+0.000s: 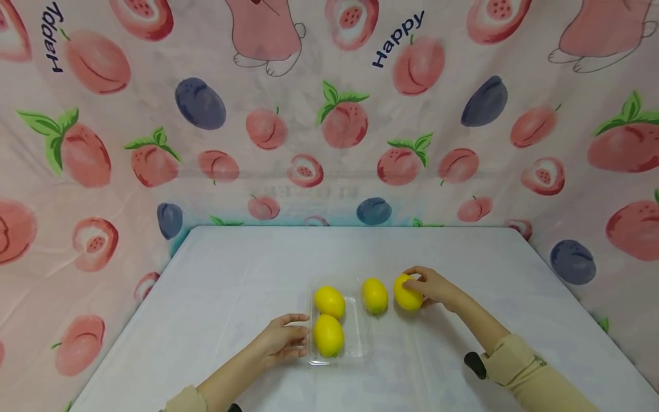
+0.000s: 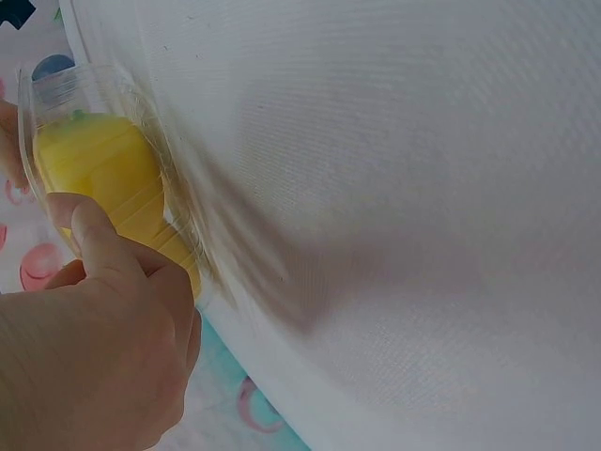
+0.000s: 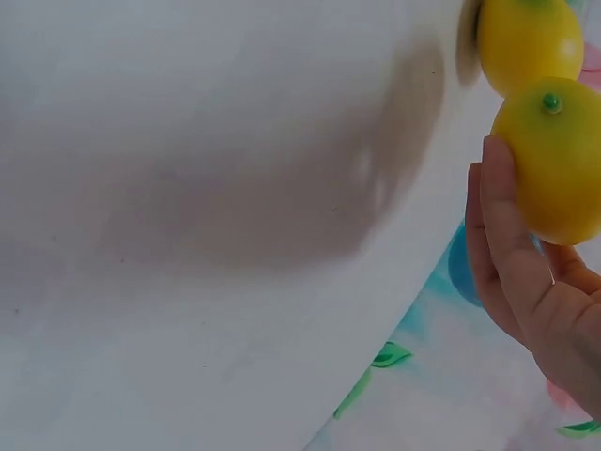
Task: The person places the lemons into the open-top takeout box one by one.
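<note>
In the head view, a clear plastic tray (image 1: 354,329) stands on the table with two yellow lemons in its left part, a far lemon (image 1: 329,302) and a near lemon (image 1: 328,336). My left hand (image 1: 282,339) is at the tray's left side, fingertips right at its wall; the left wrist view shows these fingers (image 2: 94,230) in front of the yellow fruit. To the right, my right hand (image 1: 431,287) grips another lemon (image 1: 407,293) between thumb and fingers. Its green stem end faces up in the right wrist view. One more lemon (image 1: 374,296) is between the tray and the held lemon.
A white cloth covers the table (image 1: 247,263). Behind it and along both sides hangs a fruit-printed curtain (image 1: 360,166). Beige sleeves (image 1: 535,372) cover the forearms, with a dark strap piece (image 1: 475,365) beside the right cuff.
</note>
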The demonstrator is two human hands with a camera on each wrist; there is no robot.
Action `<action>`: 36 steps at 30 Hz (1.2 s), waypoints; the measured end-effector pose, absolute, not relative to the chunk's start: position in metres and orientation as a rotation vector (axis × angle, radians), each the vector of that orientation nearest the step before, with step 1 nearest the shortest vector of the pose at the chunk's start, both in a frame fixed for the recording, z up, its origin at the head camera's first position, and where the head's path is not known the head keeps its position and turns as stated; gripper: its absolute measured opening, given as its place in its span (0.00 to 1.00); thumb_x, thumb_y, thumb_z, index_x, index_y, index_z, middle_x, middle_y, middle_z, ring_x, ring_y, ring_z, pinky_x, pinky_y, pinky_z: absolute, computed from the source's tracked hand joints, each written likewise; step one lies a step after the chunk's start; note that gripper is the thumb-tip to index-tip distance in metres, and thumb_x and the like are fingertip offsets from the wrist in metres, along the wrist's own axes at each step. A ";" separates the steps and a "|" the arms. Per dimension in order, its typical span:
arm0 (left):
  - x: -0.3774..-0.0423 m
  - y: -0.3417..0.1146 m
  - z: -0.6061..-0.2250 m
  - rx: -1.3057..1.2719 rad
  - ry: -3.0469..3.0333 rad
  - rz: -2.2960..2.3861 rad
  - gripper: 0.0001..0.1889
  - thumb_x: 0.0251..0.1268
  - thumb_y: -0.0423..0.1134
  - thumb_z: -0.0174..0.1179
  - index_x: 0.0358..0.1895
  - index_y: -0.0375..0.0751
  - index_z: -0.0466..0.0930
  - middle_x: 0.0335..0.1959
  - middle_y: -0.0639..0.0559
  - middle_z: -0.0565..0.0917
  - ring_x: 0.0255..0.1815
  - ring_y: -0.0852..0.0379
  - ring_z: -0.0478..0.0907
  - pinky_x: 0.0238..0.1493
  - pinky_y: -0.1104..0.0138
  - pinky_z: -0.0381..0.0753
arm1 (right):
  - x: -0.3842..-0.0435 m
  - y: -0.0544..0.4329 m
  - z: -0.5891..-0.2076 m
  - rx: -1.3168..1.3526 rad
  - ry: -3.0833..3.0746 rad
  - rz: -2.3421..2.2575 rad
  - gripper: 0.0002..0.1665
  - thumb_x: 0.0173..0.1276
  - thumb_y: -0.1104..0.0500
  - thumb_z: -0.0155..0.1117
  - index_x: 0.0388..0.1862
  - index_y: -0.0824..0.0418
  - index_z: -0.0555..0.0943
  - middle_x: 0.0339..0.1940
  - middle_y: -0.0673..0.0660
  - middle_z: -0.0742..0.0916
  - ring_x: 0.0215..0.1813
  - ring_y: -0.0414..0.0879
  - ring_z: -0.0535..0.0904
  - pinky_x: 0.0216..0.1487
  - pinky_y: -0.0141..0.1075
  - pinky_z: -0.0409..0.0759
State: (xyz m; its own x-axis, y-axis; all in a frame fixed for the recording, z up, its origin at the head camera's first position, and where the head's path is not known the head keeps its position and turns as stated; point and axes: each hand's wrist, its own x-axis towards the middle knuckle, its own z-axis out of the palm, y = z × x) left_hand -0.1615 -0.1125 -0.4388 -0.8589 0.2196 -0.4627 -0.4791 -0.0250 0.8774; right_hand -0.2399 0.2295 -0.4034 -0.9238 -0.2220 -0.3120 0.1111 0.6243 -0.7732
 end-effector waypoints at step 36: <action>-0.161 -0.111 -0.437 -0.288 1.776 1.931 0.21 0.65 0.29 0.55 0.60 0.31 0.65 0.28 0.54 0.76 0.28 0.62 0.75 0.32 0.70 0.85 | -0.232 0.154 -0.377 -0.269 2.468 -1.302 0.26 0.68 0.53 0.59 0.62 0.61 0.70 0.49 0.66 0.76 0.42 0.50 0.76 0.37 0.40 0.86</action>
